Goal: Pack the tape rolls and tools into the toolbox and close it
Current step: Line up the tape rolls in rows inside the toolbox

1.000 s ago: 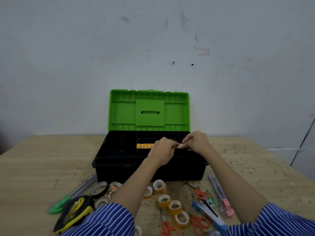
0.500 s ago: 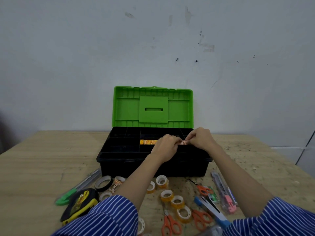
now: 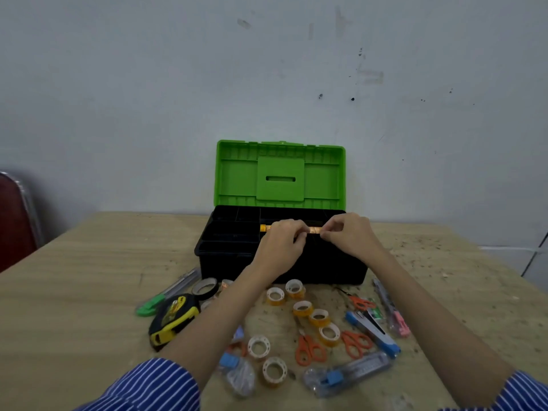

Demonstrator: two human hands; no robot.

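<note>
Over the open black plastic toolbox with green lid (image 3: pixel 280 259), left hand (image 3: pixel 281 247) and right hand (image 3: pixel 350 235) pinch with curled fingers (image 3: pixel 326 232) an orange row of tape rolls (image 3: pixel 313 229).

Dim, even, diffuse light — faint soft shadows, no glare; overall softness, wide-angle bowing and blur toward edges.

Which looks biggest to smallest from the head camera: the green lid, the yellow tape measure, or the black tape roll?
1. green lid
2. yellow tape measure
3. black tape roll

The lid sits farther from the camera and looks biggest anyway.
</note>
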